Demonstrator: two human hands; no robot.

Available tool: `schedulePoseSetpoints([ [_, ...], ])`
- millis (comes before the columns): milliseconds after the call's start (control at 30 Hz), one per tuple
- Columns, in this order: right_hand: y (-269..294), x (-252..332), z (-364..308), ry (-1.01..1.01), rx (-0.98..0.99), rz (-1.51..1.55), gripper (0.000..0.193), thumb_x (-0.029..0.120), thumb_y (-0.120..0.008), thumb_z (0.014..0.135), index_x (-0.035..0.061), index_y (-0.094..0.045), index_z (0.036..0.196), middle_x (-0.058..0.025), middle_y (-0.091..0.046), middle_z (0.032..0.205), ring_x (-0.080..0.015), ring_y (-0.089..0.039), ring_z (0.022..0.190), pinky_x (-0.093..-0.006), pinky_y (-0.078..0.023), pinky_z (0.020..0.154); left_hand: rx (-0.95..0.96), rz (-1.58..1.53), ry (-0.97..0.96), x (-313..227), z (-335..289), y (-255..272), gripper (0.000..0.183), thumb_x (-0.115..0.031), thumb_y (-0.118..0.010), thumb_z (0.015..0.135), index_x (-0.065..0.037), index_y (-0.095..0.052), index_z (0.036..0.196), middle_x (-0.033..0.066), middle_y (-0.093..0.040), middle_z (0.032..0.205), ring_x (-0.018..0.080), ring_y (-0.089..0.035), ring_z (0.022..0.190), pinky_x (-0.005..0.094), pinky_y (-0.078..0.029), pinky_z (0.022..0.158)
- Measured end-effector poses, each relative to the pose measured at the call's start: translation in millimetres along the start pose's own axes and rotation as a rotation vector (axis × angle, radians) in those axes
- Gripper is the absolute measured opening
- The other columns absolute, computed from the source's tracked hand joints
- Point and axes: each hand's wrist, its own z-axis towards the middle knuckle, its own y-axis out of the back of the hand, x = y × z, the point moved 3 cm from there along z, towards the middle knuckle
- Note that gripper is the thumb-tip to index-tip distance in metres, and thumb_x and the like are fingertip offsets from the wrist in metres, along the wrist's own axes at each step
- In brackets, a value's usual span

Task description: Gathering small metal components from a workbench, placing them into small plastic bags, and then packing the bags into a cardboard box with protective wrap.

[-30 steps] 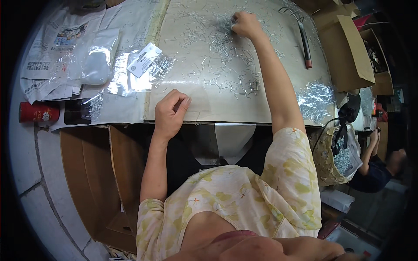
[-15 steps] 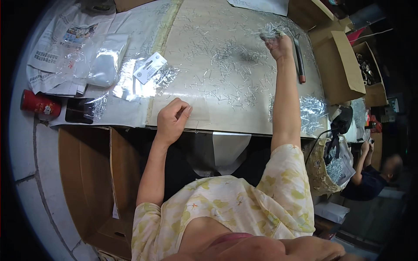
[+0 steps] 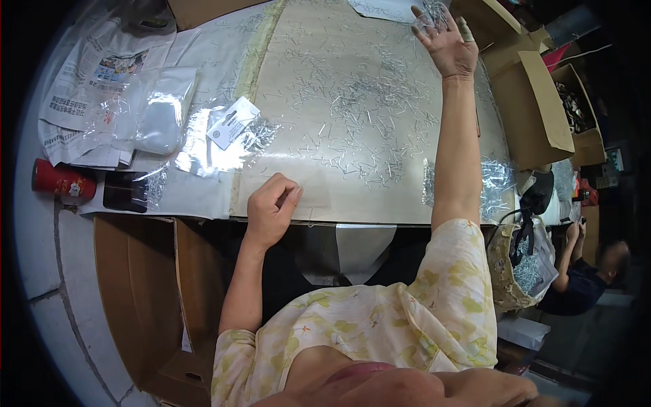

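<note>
My left hand (image 3: 272, 209) is curled closed at the table's front edge, thumb against the forefinger. A faint clear plastic sheet (image 3: 316, 193) lies beside its thumb; whether the fingers grip it is hidden. At the far right, my right hand (image 3: 450, 46) reaches out with palm showing and fingers spread. A clump of shiny bent metal pins (image 3: 434, 11) shows at its fingertips, by a white paper sheet (image 3: 390, 8). Many more loose bent metal pins (image 3: 369, 102) are strewn over the table between my hands.
Left: clear plastic bags (image 3: 163, 115), a white header card (image 3: 232, 123), newspaper (image 3: 85, 95), a red can (image 3: 62, 182) and a dark phone-like slab (image 3: 125, 190). Right: open cardboard boxes (image 3: 539, 112), a pin-filled bag (image 3: 498, 180) and a bucket (image 3: 505, 271). Another person (image 3: 576, 285) sits beyond.
My right hand has moved farther out and slightly right, and its fingers have spread. My left hand stays closed at the table edge. The whole view has shifted slightly.
</note>
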Motion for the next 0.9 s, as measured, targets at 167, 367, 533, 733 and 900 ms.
schedulePoseSetpoints([
  [167,-6.2,-8.4,7.9,0.041,0.096,-0.122,0.055,0.025,-0.051,0.095,0.0000,-0.033,0.140,-0.0212,-0.037,0.143,-0.0480,-0.035,0.131,-0.0634,-0.048,0.092,-0.025,0.030,-0.043,1.2,2.5,0.4,0.011,-0.006,-0.063,0.087,0.000,-0.058,0.079,0.0049,-0.050,0.070,0.0127,-0.044,0.055,0.0260,-0.035,0.052],
  [367,28.9,-7.6,6.8,0.035,-0.205,-0.208,0.060,0.016,-0.064,0.086,-0.0022,-0.038,0.138,-0.0125,-0.033,0.145,-0.0447,-0.021,0.139,-0.0649,-0.034,0.106,-0.027,0.022,-0.052,0.4,3.5,-0.1,0.011,-0.005,-0.064,0.087,0.000,-0.058,0.079,0.0046,-0.050,0.070,0.0124,-0.044,0.056,0.0261,-0.035,0.052],
  [533,33.7,-1.5,-9.0,-0.014,-0.261,-0.373,0.065,0.016,-0.065,0.086,-0.0022,-0.034,0.141,-0.0124,-0.032,0.145,-0.0429,-0.025,0.139,-0.0602,-0.042,0.103,0.005,0.004,0.007,-3.5,-1.9,1.2,0.013,-0.004,-0.062,0.089,0.001,-0.055,0.078,0.0024,-0.049,0.071,0.0100,-0.042,0.062,0.0243,-0.034,0.056],
  [733,33.1,23.2,-24.4,-0.157,-0.219,-0.609,0.070,0.015,-0.066,0.085,0.0061,-0.033,0.146,-0.0139,-0.036,0.147,-0.0390,-0.056,0.115,-0.0473,-0.057,0.086,0.014,0.020,0.014,-1.1,-3.4,-1.2,0.013,-0.005,-0.061,0.089,0.000,-0.056,0.078,0.0025,-0.049,0.071,0.0103,-0.043,0.063,0.0243,-0.035,0.058],
  [900,36.1,42.8,-81.0,-0.318,-0.067,-2.040,0.039,0.014,-0.062,0.086,0.0032,-0.060,0.124,-0.0137,-0.063,0.123,-0.0270,-0.065,0.105,-0.0330,-0.054,0.084,-0.014,0.025,0.001,4.5,-0.1,-3.7,0.015,-0.006,-0.059,0.091,0.000,-0.054,0.079,-0.0005,-0.048,0.073,0.0074,-0.044,0.067,0.0218,-0.037,0.062],
])
